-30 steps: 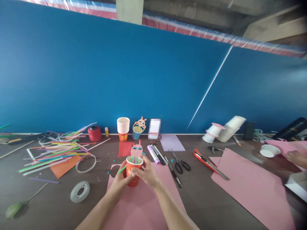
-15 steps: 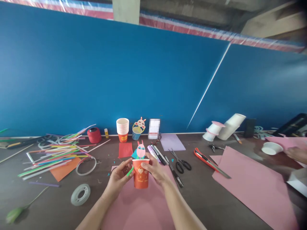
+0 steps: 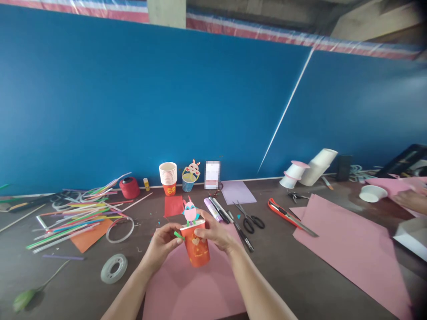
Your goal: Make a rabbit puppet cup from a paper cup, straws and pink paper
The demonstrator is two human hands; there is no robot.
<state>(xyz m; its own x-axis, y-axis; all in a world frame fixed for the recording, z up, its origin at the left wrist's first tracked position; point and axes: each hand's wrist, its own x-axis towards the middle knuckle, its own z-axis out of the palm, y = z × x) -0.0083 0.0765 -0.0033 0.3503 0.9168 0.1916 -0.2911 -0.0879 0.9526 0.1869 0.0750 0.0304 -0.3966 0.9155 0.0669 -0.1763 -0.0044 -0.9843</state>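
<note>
Both my hands hold a red paper cup [image 3: 197,250] above a pink paper sheet [image 3: 196,289] near the table's front edge. My left hand [image 3: 162,247] pinches a short green straw piece [image 3: 179,235] at the cup's left rim. My right hand [image 3: 215,232] grips the cup's rim and right side. A pink rabbit cut-out [image 3: 190,210] sticks up out of the cup, which leans slightly to the left at the top.
Coloured straws [image 3: 71,215] and an orange sheet lie at left, tape rolls [image 3: 114,268] nearer. Scissors [image 3: 246,217], pens [image 3: 220,210] and an orange utility knife [image 3: 287,216] lie right of my hands. Stacked cups [image 3: 168,177] stand by the blue wall. Another person's hand [image 3: 412,199] is at far right.
The cup has turned from facing me to upright and now tilts; both hands stayed on it and shifted slightly right. The rabbit cut-out rose above the rim.
</note>
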